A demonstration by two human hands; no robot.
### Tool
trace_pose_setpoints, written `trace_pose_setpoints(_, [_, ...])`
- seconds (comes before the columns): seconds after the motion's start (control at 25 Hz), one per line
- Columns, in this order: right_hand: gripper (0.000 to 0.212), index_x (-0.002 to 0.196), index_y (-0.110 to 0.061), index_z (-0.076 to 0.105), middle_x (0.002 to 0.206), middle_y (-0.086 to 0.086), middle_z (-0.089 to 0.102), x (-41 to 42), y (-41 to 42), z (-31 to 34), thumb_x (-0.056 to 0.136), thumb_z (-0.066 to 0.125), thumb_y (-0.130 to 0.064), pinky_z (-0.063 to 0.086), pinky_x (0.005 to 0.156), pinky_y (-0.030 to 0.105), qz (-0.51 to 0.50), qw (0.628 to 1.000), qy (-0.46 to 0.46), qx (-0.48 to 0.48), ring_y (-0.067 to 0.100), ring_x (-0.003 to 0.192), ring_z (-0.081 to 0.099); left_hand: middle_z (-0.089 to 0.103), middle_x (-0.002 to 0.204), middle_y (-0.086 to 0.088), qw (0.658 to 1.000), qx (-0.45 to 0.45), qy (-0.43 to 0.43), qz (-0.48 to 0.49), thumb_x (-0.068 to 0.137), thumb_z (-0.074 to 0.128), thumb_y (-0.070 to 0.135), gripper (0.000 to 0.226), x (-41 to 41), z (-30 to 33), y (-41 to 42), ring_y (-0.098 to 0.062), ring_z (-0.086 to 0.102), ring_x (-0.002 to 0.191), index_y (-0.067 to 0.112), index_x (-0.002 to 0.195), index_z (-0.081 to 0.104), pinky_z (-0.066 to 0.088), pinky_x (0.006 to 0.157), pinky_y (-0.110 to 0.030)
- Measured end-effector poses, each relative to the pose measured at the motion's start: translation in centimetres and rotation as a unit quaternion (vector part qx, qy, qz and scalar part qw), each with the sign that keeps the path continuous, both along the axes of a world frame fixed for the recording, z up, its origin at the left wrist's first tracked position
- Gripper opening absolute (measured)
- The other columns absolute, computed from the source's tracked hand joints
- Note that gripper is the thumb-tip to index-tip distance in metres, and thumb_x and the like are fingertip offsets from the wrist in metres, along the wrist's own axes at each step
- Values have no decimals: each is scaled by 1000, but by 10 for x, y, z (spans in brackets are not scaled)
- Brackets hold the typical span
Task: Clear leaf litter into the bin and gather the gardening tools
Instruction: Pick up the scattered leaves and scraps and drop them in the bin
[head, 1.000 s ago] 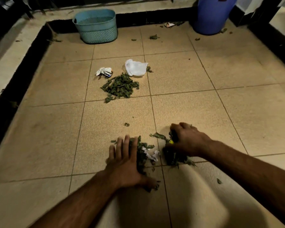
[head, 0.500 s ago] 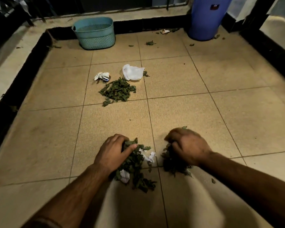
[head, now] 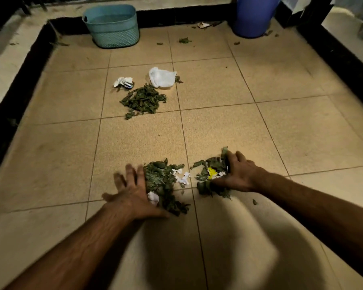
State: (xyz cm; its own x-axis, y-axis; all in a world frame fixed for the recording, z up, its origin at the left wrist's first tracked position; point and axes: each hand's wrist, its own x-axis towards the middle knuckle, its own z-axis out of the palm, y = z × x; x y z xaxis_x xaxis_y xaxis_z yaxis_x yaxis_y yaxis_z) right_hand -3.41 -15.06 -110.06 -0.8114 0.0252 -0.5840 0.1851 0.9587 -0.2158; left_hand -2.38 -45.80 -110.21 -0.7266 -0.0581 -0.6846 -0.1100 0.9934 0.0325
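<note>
Pressing flat, fingers spread, the left hand (head: 132, 193) touches one leaf pile (head: 164, 185); right hand (head: 237, 174), fingers straight, rests against another leaf clump (head: 210, 176). Farther off, a third heap (head: 143, 100), then the teal basket (head: 113, 26).

Teal lattice-patterned basket (head: 113, 28), blue barrel (head: 254, 15), speckled tan tiles (head: 218, 80).

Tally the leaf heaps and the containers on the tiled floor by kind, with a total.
Leaf heaps: 3: far heap, heap by the left hand, heap by the right hand.
Containers: 2: teal basket, blue bin.
Total: 5
</note>
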Motion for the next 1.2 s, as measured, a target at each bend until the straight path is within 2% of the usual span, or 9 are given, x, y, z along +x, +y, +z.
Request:
trace_pose_setpoints(0.08, [139,157,-12,1,153,18,26,10,7,2,60,77,-77,38,112,52,5,997,-56,46,39,138,32,-32,160,-16,995,-57,-46,73,50,87,69,167,22,2,-16,-50,-11,148,15,150,-35,23,117,-64])
trace_pose_setpoints(0.2, [131,155,-8,8,144,18,27,28,-10,-6,63,91,-50,44,108,44,1,997,-51,53,35,130,38,1,156,-20,987,-71,-41,139,57,93,47,156,56,-3,-14,-44,15,144,6,153,-23,37,113,-49])
trace_pose_setpoints(0.32, [112,152,-4,17,141,18,33,30,-28,-12,71,90,-28,47,102,37,-31,999,7,-10,35,122,51,11,147,-12,974,114,57,188,68,87,17,133,73,-14,11,-36,25,136,19,158,-11,45,105,-46])
trace_pose_setpoints(0.4, [105,152,-4,18,142,19,35,23,-26,-8,75,87,-23,47,102,36,-57,997,23,-48,35,124,50,10,150,-8,940,233,128,216,73,87,27,125,70,-9,17,-35,28,138,23,159,-3,41,110,-47])
trace_pose_setpoints(0.52, [137,158,-7,2,157,23,16,3,-11,-4,62,93,-40,42,111,47,-59,998,7,-5,43,139,33,-1,158,-2,938,239,196,156,68,84,55,134,54,1,11,-35,15,147,21,159,-9,32,115,-50])
trace_pose_setpoints(0.68, [167,153,-29,-30,159,16,-35,-17,-27,-9,44,94,-58,8,119,68,33,998,-45,14,50,145,-22,-46,153,-8,989,119,55,75,52,92,59,165,28,0,24,-44,-29,145,31,145,-41,10,117,-67])
trace_pose_setpoints(1.0, [132,154,-50,-14,161,13,-31,-17,-69,-15,70,88,-40,21,112,73,154,982,-97,52,55,145,-16,-43,154,-16,997,77,-20,5,59,86,62,146,-12,-1,73,-58,-13,145,46,150,-26,20,113,-72])
trace_pose_setpoints(1.08, [110,158,-46,1,165,14,-18,-11,-61,-18,82,80,-30,31,113,66,178,980,-65,53,56,147,-5,-35,159,-18,998,48,-20,-20,68,83,57,132,-12,-5,78,-58,-8,145,46,153,-17,27,111,-69])
trace_pose_setpoints(1.2, [72,154,-37,30,159,16,26,1,-48,-22,94,67,-23,49,105,49,202,977,46,57,42,138,37,-9,167,-16,997,65,43,4,90,70,37,92,-1,-13,74,-46,21,147,42,158,7,41,109,-49])
